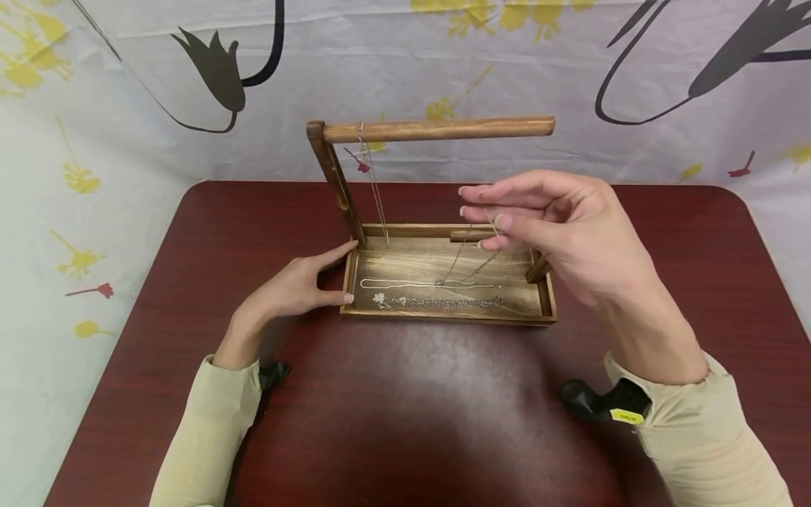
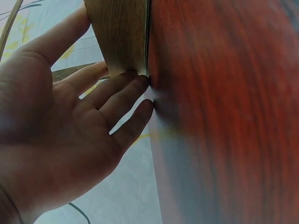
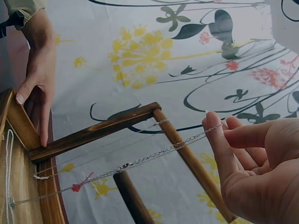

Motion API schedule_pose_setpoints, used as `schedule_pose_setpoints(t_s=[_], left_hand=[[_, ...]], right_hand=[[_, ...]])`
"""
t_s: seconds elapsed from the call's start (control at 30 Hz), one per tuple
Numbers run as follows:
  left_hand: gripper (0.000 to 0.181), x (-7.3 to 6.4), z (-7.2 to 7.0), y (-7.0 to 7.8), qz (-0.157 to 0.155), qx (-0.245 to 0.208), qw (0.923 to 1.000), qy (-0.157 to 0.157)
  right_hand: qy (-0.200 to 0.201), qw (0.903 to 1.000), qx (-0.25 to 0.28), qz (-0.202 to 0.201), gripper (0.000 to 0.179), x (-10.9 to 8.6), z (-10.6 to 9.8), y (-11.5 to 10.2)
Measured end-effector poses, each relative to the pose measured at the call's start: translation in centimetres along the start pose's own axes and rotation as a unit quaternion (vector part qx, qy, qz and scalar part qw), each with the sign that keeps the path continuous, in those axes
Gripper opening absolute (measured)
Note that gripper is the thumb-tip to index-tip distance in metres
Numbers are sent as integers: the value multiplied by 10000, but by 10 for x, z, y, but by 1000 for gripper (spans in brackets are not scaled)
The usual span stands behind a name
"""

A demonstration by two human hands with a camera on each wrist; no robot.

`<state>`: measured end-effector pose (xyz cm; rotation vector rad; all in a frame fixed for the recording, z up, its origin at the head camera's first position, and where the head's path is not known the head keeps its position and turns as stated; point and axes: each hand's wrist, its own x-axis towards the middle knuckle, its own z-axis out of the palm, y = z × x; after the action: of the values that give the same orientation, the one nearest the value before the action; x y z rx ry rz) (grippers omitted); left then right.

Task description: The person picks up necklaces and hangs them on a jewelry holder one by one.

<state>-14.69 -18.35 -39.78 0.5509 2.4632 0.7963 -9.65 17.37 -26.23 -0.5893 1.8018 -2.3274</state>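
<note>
My right hand (image 1: 583,239) pinches a thin silver necklace (image 3: 149,159) between thumb and fingertips, above a wooden jewelry tray (image 1: 443,317). The chain slants down from the fingers into the tray, its lower end by the other chains. At the tray's left end, my left hand (image 1: 291,285) touches the outer wall with extended fingers, thumb at the front corner and index finger at the back. Another necklace (image 1: 376,186) hangs from the stand's wooden bar (image 1: 443,129). In the tray lie a thin chain (image 1: 405,284) and a thicker bunched chain (image 1: 443,303).
An upright post (image 1: 336,179) carries the bar at the left. A shorter wooden peg (image 1: 472,236) and a right post (image 1: 538,271) show partly behind my right hand. Everything stands on a dark red table (image 1: 405,422), with a patterned cloth (image 1: 355,63) behind.
</note>
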Motion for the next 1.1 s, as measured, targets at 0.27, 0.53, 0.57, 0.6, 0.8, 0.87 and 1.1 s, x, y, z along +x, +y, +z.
schedule_pose_setpoints(t_s=[0.27,0.53,0.57,0.6,0.8,0.87,1.1], left_hand=[[89,0,1,0,-33,18,10000,-13],[90,0,0,0,-21,29,10000,38],[90,1,0,0,-15,41,10000,41],[90,1,0,0,-8,45,10000,40],[90,2,-1,1,-5,43,10000,11],[91,2,-1,1,-11,40,10000,13],[90,0,-1,1,-11,17,10000,12]], right_hand=[[243,9996,3,-141,29,-4,-1,-6],[449,9973,447,-375,29,-6,-6,-8],[479,9963,574,-428,29,-6,-7,-8],[516,9950,697,-487,28,-6,-8,-7],[777,9862,1262,-740,26,-9,-12,-7],[846,9833,1424,-754,29,-9,-12,-7],[933,9694,2058,-961,28,-10,-13,-6]])
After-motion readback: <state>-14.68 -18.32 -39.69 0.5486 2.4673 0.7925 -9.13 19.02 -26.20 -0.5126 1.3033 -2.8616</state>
